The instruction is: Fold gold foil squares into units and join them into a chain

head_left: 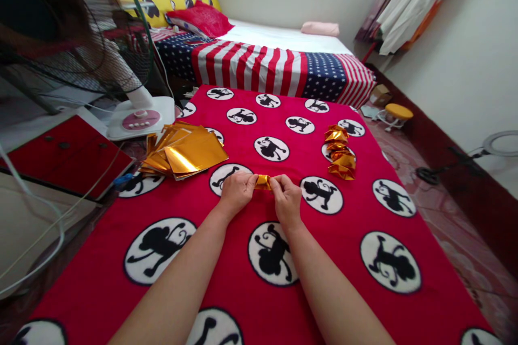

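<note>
A small folded piece of gold foil paper is stretched between my two hands, just above the red cloth. My left hand pinches its left end, and my right hand pinches the right end. Parts of the paper are hidden under the fingers. Left of my hands lies a fanned stack of flat gold foil sheets. Over on the right, several folded gold foil pieces sit in a short row.
A red cloth with black monkey figures in white circles covers the surface before me. At the left stand a fan and a red-topped cabinet. Beyond is a bed; a yellow stool stands on the floor at right.
</note>
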Motion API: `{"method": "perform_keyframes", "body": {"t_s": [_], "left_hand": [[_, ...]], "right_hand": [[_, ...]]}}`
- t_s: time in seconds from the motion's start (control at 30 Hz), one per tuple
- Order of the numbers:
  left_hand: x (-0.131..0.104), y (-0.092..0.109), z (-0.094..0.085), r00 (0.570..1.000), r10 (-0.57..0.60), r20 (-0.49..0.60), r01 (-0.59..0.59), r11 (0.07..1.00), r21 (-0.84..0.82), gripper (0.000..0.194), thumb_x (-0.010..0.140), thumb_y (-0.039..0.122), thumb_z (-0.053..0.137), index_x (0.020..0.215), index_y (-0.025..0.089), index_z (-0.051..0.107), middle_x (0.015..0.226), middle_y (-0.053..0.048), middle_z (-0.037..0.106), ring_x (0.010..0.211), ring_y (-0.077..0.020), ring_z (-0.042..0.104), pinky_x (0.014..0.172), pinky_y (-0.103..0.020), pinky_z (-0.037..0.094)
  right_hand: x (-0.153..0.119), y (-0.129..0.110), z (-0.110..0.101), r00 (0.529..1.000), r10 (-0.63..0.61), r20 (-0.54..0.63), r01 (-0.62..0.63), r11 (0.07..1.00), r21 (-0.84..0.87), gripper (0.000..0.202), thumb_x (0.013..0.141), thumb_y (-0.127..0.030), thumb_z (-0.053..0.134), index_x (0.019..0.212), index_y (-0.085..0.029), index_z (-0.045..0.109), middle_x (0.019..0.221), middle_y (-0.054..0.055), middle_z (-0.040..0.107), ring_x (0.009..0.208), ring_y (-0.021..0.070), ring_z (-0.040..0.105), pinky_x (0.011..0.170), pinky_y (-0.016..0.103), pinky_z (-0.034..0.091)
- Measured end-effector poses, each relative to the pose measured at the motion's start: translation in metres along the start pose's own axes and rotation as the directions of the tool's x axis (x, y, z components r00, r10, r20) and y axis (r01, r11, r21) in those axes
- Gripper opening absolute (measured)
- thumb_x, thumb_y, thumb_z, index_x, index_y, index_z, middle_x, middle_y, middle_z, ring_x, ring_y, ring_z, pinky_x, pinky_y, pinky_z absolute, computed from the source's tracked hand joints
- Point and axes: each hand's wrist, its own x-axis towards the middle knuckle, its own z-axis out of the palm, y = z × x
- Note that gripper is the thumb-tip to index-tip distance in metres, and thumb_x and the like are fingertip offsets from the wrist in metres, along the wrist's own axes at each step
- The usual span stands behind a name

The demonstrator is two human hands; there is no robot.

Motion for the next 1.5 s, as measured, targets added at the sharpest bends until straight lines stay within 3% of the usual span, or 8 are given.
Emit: {"method": "perform_keyframes", "body": {"t_s": [0.47, 0.8, 1.03, 1.2, 1.5], "left_hand": [[-0.0002, 0.0014, 0.0006, 0.999, 0.032, 0.006, -0.032, 0.999, 0.039, 0.045, 0.096, 0.033, 0.036, 0.066, 0.017, 0.065, 0.068, -0.008, 0.065, 0.064, -0.0168, 0.055, 0.060, -0.030, 0.031], [0.0010, 0.0027, -0.0014, 0.999, 0.030, 0.043, -0.032, 0.998, 0.055, 0.045, 0.096, 0.034, 0.035, 0.068, 0.017, 0.067, 0.070, -0.009, 0.067, 0.065, -0.0175, 0.056, 0.060, -0.030, 0.031], [0.0003, 0.0015, 0.0003, 0.998, 0.031, 0.049, -0.030, 1.000, -0.007, 0.045, 0.097, 0.035, 0.036, 0.067, 0.017, 0.064, 0.070, -0.008, 0.065, 0.067, -0.0172, 0.056, 0.062, -0.029, 0.032], [-0.0008, 0.0065, -0.0053, 0.998, -0.063, 0.023, 0.066, 0.989, -0.133, 0.052, 0.099, 0.042, 0.031, 0.062, 0.017, 0.059, 0.067, -0.005, 0.062, 0.062, -0.0148, 0.053, 0.060, -0.028, 0.030], [-0.0006, 0.0093, -0.0066, 0.991, -0.132, -0.012, 0.130, 0.984, -0.122, 0.050, 0.098, 0.043, 0.034, 0.066, 0.018, 0.064, 0.071, -0.006, 0.067, 0.067, -0.0160, 0.056, 0.061, -0.028, 0.031]], "right_hand": [[-0.0005, -0.0025, 0.0033, 0.998, -0.043, -0.042, 0.040, 0.996, -0.083, 0.025, 0.092, -0.033, 0.048, 0.073, -0.019, 0.058, 0.061, -0.002, 0.055, 0.054, 0.0119, 0.047, 0.057, 0.025, 0.033], [-0.0028, -0.0006, 0.0027, 0.995, 0.104, -0.012, -0.100, 0.981, 0.169, 0.027, 0.089, -0.038, 0.053, 0.071, -0.019, 0.058, 0.058, -0.004, 0.052, 0.054, 0.0110, 0.046, 0.056, 0.023, 0.035], [-0.0031, 0.0017, 0.0025, 0.995, 0.095, -0.028, -0.091, 0.987, 0.131, 0.027, 0.090, -0.038, 0.053, 0.071, -0.019, 0.059, 0.058, -0.004, 0.053, 0.055, 0.0114, 0.047, 0.056, 0.023, 0.035], [-0.0031, -0.0032, 0.0032, 0.993, 0.068, -0.092, -0.061, 0.995, 0.083, 0.027, 0.090, -0.038, 0.053, 0.072, -0.019, 0.058, 0.060, -0.004, 0.052, 0.055, 0.0109, 0.046, 0.055, 0.024, 0.034], [-0.0034, -0.0036, 0.0056, 0.993, 0.041, -0.113, -0.036, 0.998, 0.044, 0.025, 0.090, -0.038, 0.055, 0.075, -0.018, 0.060, 0.060, -0.004, 0.054, 0.053, 0.0105, 0.046, 0.054, 0.023, 0.035]]}}
